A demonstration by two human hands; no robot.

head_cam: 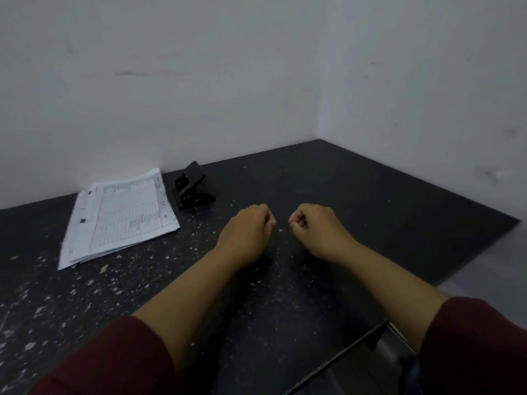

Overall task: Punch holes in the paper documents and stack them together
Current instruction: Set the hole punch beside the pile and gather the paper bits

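Observation:
A stack of printed paper documents [119, 218] lies on the dark speckled table [356, 201] at the left, close to the wall. A black hole punch [192, 186] stands just to the right of the stack, its lever raised. My left hand [248, 229] rests on the table right of the punch, curled into a loose fist with nothing in it. My right hand [316, 226] rests beside it in the same loose fist, also holding nothing. A small gap separates the two fists.
White walls meet in a corner at the back right of the table. The table's right edge and front-right edge drop off to a grey floor [484, 269]. Dark red sleeves [114, 363] cover both forearms near the camera.

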